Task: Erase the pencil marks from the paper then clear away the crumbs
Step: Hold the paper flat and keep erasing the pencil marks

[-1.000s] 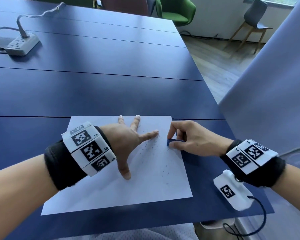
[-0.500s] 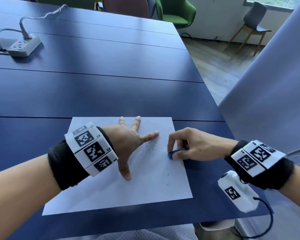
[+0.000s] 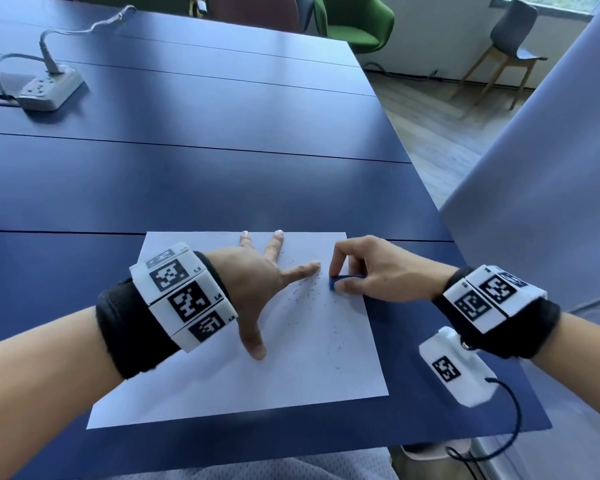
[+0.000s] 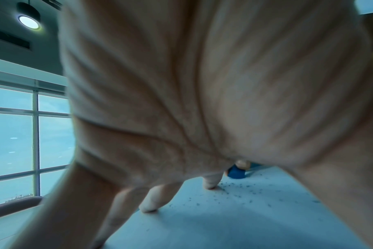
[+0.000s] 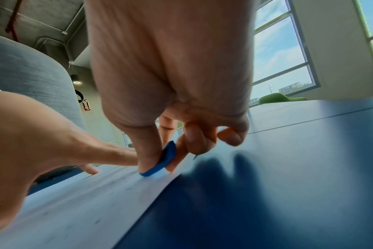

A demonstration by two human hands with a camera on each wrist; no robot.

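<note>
Moved back up the sheet since half a second ago: right hand (image 3: pixel 378 271), from a spot nearer the body to one just beside the left index fingertip, much as a second ago. Pinched between its thumb and index finger: a small blue eraser (image 3: pixel 336 283), lower edge touching the paper (image 3: pixel 291 382) close to the right margin. Other fingers curled under, holding nothing more. Seen from the right wrist as a flat blue wafer, tilted, rubbing edge down on the white sheet.

Unmoved meanwhile: left hand (image 3: pixel 253 285), fingers spread wide and straight, tips and thumb pressed flat on the paper, pinning it to the blue table (image 3: pixel 222 174). Gripping nothing.

Scattered between the two hands and trailing toward the lower right of the sheet: dark crumbs (image 3: pixel 305 289), plain in the left wrist view as specks on the paper around the fingertips. Pencil marks themselves too faint to tell apart from crumbs.

Likely meaning: a back-and-forth stroke, so erasing probably not finished, and sweeping away the crumbs not yet begun. Risk worth noting: eraser working near the sheet's free edge, where a hard stroke toward the margin could buckle or crease the paper beyond the pinning fingers.

Elsewhere: grey power strip (image 3: pixel 49 88) at the far left of the table, green chair (image 3: pixel 357 22) beyond.
</note>
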